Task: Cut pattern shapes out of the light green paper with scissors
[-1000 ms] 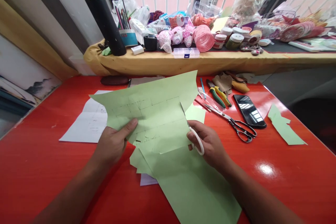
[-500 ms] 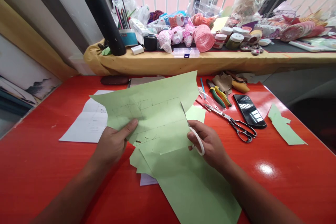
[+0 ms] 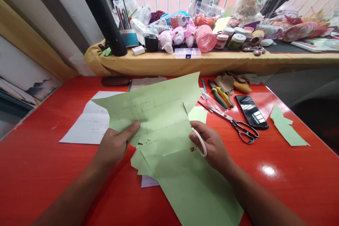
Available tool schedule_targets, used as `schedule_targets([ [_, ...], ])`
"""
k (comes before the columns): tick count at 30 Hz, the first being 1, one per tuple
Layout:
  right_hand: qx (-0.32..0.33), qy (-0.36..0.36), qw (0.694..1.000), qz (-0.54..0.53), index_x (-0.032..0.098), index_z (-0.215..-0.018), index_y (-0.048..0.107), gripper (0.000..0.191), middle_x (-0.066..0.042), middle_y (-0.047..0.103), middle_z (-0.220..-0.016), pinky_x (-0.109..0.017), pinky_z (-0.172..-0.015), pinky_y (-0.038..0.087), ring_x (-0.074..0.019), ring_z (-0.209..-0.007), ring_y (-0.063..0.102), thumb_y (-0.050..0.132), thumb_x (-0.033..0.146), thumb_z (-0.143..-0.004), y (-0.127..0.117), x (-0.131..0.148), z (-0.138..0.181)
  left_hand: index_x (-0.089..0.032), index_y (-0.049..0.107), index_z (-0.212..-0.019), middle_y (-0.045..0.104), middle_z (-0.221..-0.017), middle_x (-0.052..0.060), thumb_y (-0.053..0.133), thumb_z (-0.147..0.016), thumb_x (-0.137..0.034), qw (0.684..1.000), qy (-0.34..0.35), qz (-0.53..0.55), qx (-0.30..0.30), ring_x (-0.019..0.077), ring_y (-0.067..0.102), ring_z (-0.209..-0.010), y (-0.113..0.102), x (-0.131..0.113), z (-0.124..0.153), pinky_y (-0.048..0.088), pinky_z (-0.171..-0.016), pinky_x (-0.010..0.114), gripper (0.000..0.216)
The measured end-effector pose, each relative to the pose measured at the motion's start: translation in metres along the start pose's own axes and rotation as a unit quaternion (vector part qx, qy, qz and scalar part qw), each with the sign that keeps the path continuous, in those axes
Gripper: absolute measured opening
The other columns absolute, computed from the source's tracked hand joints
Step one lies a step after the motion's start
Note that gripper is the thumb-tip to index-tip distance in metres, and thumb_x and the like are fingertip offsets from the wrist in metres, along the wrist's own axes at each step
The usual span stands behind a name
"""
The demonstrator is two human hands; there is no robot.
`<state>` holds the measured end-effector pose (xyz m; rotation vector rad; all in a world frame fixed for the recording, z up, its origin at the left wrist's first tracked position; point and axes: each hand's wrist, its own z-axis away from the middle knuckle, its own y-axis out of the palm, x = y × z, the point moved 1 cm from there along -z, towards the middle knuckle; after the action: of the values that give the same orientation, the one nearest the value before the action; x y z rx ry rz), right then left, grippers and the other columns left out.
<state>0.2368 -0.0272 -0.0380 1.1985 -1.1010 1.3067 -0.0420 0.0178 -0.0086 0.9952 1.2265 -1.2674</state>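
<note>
A green sheet of paper (image 3: pixel 156 113) with pencil lines and a few small slits is held up over the table. My left hand (image 3: pixel 116 144) pinches its lower left side, thumb on top and fingers hidden beneath. My right hand (image 3: pixel 209 144) grips white-handled scissors (image 3: pixel 200 143), with fingers through the loops. One scissor blade shows above the sheet near its right edge; the other is hidden behind the paper. Below lies a larger green sheet (image 3: pixel 198 187), with a cut green piece (image 3: pixel 143 164) at its left.
White paper with writing (image 3: pixel 84 127) lies left on the red table (image 3: pixel 39 169). To the right are large metal scissors (image 3: pixel 238 127), pliers (image 3: pixel 221 95), a phone (image 3: pixel 251 112) and a green scrap (image 3: pixel 288 127). A black flask (image 3: pixel 106 21) and craft jars (image 3: pixel 236 41) stand on the ledge.
The held green sheet has shifted very slightly to the right, along with my left hand. The scissors and my right hand have barely moved.
</note>
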Motion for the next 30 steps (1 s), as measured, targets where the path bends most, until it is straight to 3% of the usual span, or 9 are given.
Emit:
schedule_targets([
  [7, -0.002, -0.003, 1.000, -0.002, 0.020, -0.114, 0.072, 0.055, -0.003, 0.058, -0.091, -0.029, -0.059, 0.064, -0.0169, -0.072, 0.057, 0.077, 0.069, -0.090, 0.0000, 0.0014, 0.0001, -0.027, 0.086, -0.086, 0.087, -0.100, 0.006, 0.095, -0.072, -0.052, 1.000, 0.015, -0.010, -0.012, 0.0384, 0.075, -0.118, 0.0002, -0.0012, 0.0004, 0.061, -0.106, 0.046, 0.029],
  [14, -0.004, 0.000, 1.000, -0.005, 0.020, -0.113, 0.071, 0.055, -0.002, 0.057, -0.088, -0.029, -0.058, 0.064, -0.0161, -0.070, 0.056, 0.077, 0.069, -0.090, 0.0006, 0.0013, -0.0020, -0.026, 0.086, -0.096, 0.084, -0.122, 0.007, 0.092, -0.078, -0.049, 0.999, 0.014, 0.023, 0.019, 0.0362, 0.071, -0.128, 0.0008, 0.0019, 0.0003, 0.059, -0.109, 0.044, 0.030],
  [25, -0.007, 0.001, 1.000, -0.003, 0.019, -0.113, 0.072, 0.053, -0.002, 0.058, -0.086, -0.028, -0.056, 0.063, -0.0154, -0.067, 0.057, 0.078, 0.066, -0.090, -0.0003, -0.0007, -0.0004, -0.026, 0.088, -0.100, 0.085, -0.114, 0.010, 0.095, -0.075, -0.051, 1.000, 0.007, 0.009, 0.003, 0.0423, 0.067, -0.134, 0.0010, -0.0018, 0.0023, 0.060, -0.109, 0.050, 0.036],
  [30, -0.008, 0.004, 1.000, -0.002, 0.020, -0.115, 0.072, 0.054, -0.002, 0.059, -0.088, -0.028, -0.057, 0.065, -0.0165, -0.070, 0.058, 0.078, 0.067, -0.090, 0.0001, 0.0005, -0.0008, -0.028, 0.087, -0.099, 0.085, -0.116, 0.008, 0.093, -0.077, -0.051, 1.000, 0.007, 0.018, 0.017, 0.0391, 0.068, -0.134, 0.0010, 0.0008, 0.0004, 0.061, -0.109, 0.047, 0.033],
])
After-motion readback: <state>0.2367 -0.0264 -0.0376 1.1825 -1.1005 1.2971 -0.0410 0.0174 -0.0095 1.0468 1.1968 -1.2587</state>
